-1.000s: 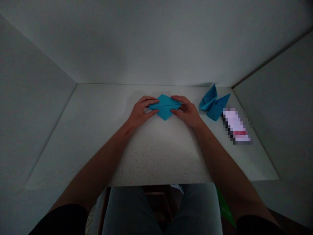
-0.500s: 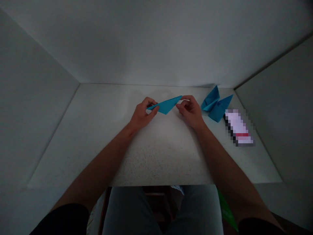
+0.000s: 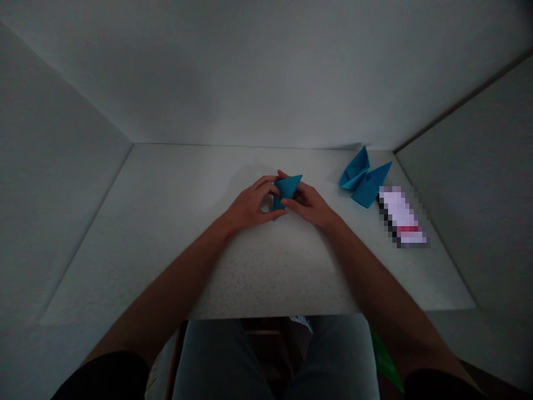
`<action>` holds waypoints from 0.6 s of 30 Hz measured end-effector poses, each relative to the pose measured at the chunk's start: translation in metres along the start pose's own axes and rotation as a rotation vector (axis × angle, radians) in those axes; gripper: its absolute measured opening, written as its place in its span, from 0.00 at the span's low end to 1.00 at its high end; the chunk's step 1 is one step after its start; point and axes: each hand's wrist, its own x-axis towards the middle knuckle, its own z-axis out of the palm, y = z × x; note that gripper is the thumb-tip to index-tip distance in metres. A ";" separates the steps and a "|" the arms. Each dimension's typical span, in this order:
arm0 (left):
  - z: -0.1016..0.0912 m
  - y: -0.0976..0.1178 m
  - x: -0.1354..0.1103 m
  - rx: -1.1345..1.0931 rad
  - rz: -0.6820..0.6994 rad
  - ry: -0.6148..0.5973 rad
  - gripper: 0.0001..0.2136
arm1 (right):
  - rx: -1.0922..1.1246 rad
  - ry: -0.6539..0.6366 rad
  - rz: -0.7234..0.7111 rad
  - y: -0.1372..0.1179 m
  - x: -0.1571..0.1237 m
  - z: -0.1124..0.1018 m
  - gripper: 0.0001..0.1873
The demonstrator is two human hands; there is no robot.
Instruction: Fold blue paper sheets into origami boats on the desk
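Observation:
A blue folded paper piece (image 3: 287, 188) is held above the middle of the white tabletop (image 3: 266, 266). My left hand (image 3: 252, 206) grips it from the left, with the thumb along its lower edge. From the right, my right hand (image 3: 308, 204) pinches it, thumb in front and fingers behind. One pointed tip sticks out to the upper right. Parts of the paper are hidden by my fingers, so its full shape does not show.
Blue folded paper pieces (image 3: 367, 186) with pointed tips stand at the back right. Beside them lies a blurred-out phone-like object (image 3: 402, 215). White walls enclose the tabletop at the back, left and right. My legs (image 3: 212, 355) are below its front edge.
The paper has turned from a long, nearly level position to a more upright one. My hands have come closer together, and my right hand has moved left to grip the paper.

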 end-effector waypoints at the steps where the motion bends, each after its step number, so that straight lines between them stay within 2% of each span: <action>1: 0.001 0.000 0.000 -0.009 -0.004 0.002 0.17 | -0.011 -0.009 0.001 -0.001 0.000 0.001 0.38; 4: 0.002 0.002 0.001 -0.076 -0.018 0.017 0.18 | -0.036 -0.021 -0.012 -0.003 0.001 0.004 0.44; 7: 0.004 0.003 0.001 -0.170 -0.047 0.036 0.17 | -0.021 0.006 -0.044 -0.004 0.003 0.008 0.45; 12: 0.006 0.000 0.002 -0.341 -0.084 0.094 0.20 | 0.010 0.099 -0.075 -0.003 0.005 0.010 0.41; 18: 0.007 -0.004 0.001 -0.397 -0.116 0.110 0.21 | -0.053 0.115 -0.048 -0.009 0.004 0.010 0.35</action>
